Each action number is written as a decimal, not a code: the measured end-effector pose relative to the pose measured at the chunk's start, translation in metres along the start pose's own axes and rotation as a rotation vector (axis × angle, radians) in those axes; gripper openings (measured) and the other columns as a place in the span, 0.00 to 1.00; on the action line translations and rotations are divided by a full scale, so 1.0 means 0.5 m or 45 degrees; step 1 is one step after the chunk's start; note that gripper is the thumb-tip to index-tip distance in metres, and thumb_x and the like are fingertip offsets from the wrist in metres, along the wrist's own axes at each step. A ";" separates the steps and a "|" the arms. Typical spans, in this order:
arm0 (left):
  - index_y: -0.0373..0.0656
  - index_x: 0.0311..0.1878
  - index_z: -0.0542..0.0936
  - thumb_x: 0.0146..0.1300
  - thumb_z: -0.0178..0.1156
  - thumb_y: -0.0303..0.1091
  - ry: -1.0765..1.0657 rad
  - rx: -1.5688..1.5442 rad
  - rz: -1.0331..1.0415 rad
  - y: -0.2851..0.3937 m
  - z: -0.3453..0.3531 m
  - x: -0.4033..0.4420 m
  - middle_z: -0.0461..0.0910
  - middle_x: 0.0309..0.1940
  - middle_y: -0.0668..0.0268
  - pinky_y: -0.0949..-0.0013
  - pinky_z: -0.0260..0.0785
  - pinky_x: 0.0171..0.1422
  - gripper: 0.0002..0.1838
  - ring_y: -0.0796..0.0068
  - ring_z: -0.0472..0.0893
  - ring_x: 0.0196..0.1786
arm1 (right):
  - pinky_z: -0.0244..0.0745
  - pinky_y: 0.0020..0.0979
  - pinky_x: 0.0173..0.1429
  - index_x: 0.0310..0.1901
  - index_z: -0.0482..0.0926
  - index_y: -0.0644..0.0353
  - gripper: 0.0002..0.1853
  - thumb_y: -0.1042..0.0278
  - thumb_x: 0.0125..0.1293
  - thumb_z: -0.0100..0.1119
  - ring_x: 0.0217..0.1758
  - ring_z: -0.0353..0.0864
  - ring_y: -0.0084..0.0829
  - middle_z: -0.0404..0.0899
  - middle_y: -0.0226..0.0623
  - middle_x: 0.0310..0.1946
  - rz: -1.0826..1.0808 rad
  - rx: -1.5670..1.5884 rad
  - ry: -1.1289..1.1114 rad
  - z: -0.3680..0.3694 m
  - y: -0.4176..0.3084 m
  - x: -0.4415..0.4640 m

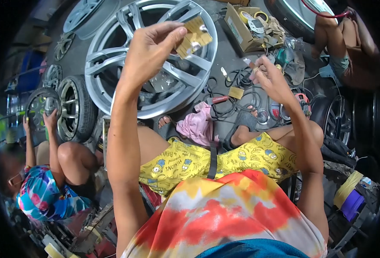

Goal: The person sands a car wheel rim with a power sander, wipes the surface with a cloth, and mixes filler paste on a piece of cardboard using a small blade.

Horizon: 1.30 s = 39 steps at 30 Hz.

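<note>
My left hand (pixel 155 49) is raised over the wheel rim, thumb and fingers pinching a yellow-brown piece of card (pixel 195 36) with whitish smears on it. Below it lies a large silver alloy wheel rim (pixel 101 64) with split spokes. My right hand (pixel 271 81) is closed on a small flat reddish-brown piece with a pale tip (pixel 249 63); its exact kind is unclear. That hand hovers to the right of the rim, above dark coiled cables (pixel 237 112).
A cardboard box (pixel 241 32) holding tape rolls stands at the back. A pink cloth (pixel 196 124) and a small yellow-brown card (pixel 236 92) lie on the floor. At left, a co-worker (pixel 52 189) holds a small wheel (pixel 31 112). Another person (pixel 349 51) sits at upper right.
</note>
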<state>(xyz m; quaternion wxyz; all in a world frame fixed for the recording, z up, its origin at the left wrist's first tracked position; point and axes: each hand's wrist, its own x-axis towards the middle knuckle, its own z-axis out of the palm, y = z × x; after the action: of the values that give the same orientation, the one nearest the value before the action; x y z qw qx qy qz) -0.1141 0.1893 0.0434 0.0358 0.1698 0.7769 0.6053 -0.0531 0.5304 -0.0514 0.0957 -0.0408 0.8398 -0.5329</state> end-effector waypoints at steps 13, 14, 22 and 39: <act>0.29 0.42 0.84 0.66 0.61 0.22 0.333 0.358 0.351 0.062 -0.041 -0.014 0.82 0.25 0.50 0.67 0.69 0.32 0.06 0.72 0.78 0.24 | 0.81 0.48 0.54 0.48 0.85 0.56 0.20 0.59 0.54 0.73 0.49 0.87 0.52 0.86 0.48 0.42 0.239 -1.180 -0.418 0.321 0.460 0.064; 0.30 0.41 0.84 0.66 0.61 0.22 0.344 0.335 0.256 0.083 -0.043 -0.017 0.80 0.25 0.48 0.66 0.69 0.32 0.05 0.66 0.78 0.23 | 0.81 0.48 0.54 0.48 0.85 0.56 0.20 0.59 0.54 0.73 0.49 0.87 0.52 0.86 0.48 0.42 0.225 -1.180 -0.446 0.342 0.489 0.061; 0.30 0.40 0.84 0.67 0.60 0.27 0.180 0.506 0.279 0.049 -0.084 -0.021 0.81 0.26 0.47 0.62 0.69 0.32 0.08 0.55 0.80 0.25 | 0.81 0.48 0.56 0.53 0.85 0.56 0.26 0.56 0.53 0.72 0.54 0.84 0.54 0.82 0.53 0.56 -0.060 -1.097 -0.407 0.293 0.443 0.085; 0.35 0.45 0.88 0.67 0.65 0.33 -0.701 0.216 0.215 0.010 0.095 -0.041 0.82 0.59 0.51 0.61 0.74 0.60 0.11 0.59 0.85 0.54 | 0.78 0.26 0.50 0.47 0.84 0.62 0.19 0.70 0.55 0.80 0.45 0.82 0.17 0.85 0.29 0.39 -0.334 0.019 -0.247 0.007 -0.189 0.023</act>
<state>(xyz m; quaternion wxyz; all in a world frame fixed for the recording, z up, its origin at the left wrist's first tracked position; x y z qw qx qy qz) -0.0814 0.2280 0.0324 0.1805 0.3940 0.7689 0.4701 -0.0666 0.4847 0.0311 0.1063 -0.2005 0.8101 -0.5406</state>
